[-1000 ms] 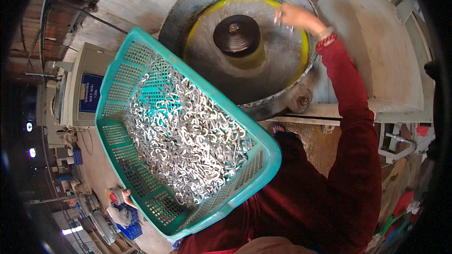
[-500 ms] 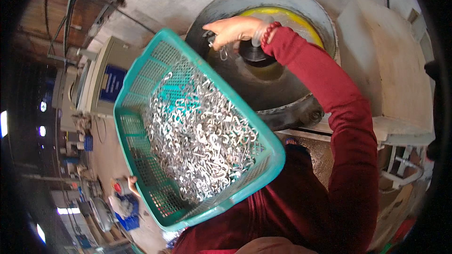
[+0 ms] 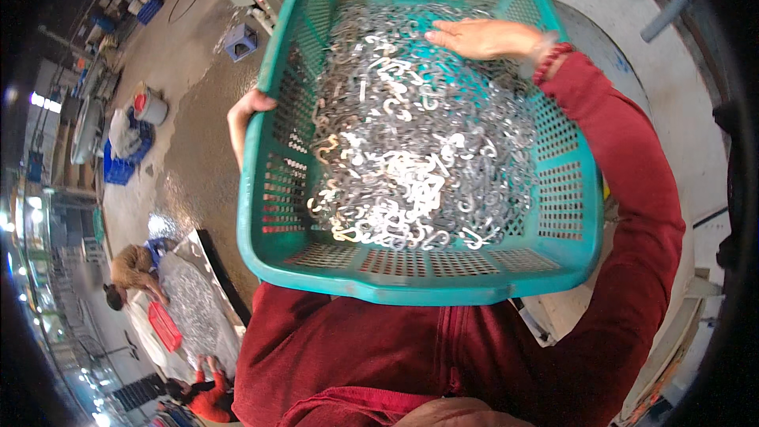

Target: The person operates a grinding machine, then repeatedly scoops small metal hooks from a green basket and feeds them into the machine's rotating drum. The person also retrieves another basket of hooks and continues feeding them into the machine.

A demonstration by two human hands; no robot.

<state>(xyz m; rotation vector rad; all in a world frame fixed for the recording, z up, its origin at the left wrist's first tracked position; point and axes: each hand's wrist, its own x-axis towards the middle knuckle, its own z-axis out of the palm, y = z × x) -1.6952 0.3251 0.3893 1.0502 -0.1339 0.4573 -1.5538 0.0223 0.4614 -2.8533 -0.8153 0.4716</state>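
A green plastic basket (image 3: 419, 290) with slotted walls is held up in front of my chest. Many small, shiny S-shaped metal hooks (image 3: 403, 174) cover its bottom, with some green showing between them. At the basket's left side, my left hand (image 3: 251, 115) grips the rim, thumb over the edge and the other fingers hidden behind the wall. My right hand (image 3: 484, 38) reaches in over the right side, fingers stretched out flat over the hooks toward the far end. No hook shows in it. Red beads circle that wrist.
Behind the basket, part of the round machine (image 3: 605, 43) shows at the right. On the floor to the left are a bucket (image 3: 150, 107), a blue crate (image 3: 118, 172) and a small stool (image 3: 240, 42). Two people work by a heap of metal pieces (image 3: 194, 308) at lower left.
The basket has come round from its slanted position to sit squarely before me. My right hand has left the round machine's bowl and moved over the hooks, its fingers now stretched out.
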